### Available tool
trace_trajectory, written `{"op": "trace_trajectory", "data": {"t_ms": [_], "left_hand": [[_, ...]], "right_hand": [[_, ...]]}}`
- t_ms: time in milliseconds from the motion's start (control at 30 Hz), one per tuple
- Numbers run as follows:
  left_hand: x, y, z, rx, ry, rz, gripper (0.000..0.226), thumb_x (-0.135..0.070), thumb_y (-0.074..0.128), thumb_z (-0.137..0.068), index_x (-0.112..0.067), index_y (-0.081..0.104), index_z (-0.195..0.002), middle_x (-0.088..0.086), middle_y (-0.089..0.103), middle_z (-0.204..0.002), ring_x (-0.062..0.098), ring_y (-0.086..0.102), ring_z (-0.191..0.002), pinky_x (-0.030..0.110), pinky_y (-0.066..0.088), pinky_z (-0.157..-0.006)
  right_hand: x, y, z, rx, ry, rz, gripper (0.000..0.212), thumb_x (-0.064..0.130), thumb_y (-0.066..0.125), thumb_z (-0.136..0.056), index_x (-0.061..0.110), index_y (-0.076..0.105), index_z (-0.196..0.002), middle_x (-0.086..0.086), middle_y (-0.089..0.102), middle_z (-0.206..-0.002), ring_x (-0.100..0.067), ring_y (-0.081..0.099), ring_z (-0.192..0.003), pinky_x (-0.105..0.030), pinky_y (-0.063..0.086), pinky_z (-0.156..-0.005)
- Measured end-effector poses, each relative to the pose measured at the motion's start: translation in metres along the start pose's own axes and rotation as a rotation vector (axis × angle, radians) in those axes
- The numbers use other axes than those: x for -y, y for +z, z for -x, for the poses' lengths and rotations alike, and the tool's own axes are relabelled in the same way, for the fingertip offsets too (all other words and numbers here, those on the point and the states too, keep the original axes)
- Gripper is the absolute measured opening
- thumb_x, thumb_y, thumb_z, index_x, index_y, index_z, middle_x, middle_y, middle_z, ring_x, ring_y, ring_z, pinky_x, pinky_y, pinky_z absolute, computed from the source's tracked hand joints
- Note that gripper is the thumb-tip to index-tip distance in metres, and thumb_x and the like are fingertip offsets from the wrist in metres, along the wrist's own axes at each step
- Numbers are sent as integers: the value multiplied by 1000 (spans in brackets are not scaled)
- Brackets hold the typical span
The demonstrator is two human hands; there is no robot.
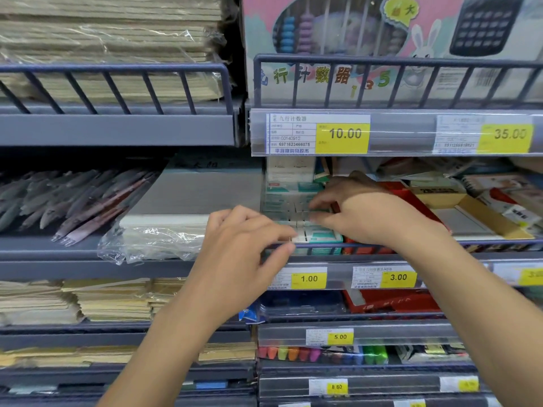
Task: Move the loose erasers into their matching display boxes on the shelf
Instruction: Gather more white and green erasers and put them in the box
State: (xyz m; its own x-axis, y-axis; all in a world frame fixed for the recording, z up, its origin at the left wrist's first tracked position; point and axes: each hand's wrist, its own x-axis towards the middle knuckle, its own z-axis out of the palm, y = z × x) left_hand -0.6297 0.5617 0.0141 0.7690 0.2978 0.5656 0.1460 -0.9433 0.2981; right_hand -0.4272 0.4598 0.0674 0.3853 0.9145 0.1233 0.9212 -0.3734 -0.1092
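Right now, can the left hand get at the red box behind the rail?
Probably not directly. The right hand and its forearm lie across the front of the red box, and the left hand sits left of the teal eraser box.

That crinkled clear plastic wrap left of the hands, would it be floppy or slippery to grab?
The plastic wrap is wrinkled and sagging over the shelf edge, so likely floppy and very light. Its glossy highlights suggest it may slip between fingers. It probably crumples rather than slides when pushed.

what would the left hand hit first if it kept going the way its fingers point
Probably the white and teal erasers at the front of the display box; the left hand fingertips are nearly on them, above the shelf rail. Depth is unclear.
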Motion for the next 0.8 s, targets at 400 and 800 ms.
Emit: {"op": "trace_trajectory", "data": {"t_ms": [400, 800], "left_hand": [[2, 5, 71, -215, -232, 1005, 19, -30, 63, -99, -32, 73, -115, 4, 78, -109, 28, 73, -95, 29, 59, -78], [28, 209, 310, 737, -1131, 851, 16, -11, 57, -105, -19, 70, -107, 3, 79, -103, 24, 71, -92, 36, 53, -83]], "right_hand": [[28, 75, 150, -381, -12, -1198, 17, 26, 66, -93, 25, 69, -110, -5, 69, -87, -17, 63, -69, -26, 53, -62], [15, 302, 383, -67, 1195, -1336, 12, 8, 64, -95, 12, 74, -102, -9, 69, -83, -20, 54, -63, -32, 44, -61]]}}
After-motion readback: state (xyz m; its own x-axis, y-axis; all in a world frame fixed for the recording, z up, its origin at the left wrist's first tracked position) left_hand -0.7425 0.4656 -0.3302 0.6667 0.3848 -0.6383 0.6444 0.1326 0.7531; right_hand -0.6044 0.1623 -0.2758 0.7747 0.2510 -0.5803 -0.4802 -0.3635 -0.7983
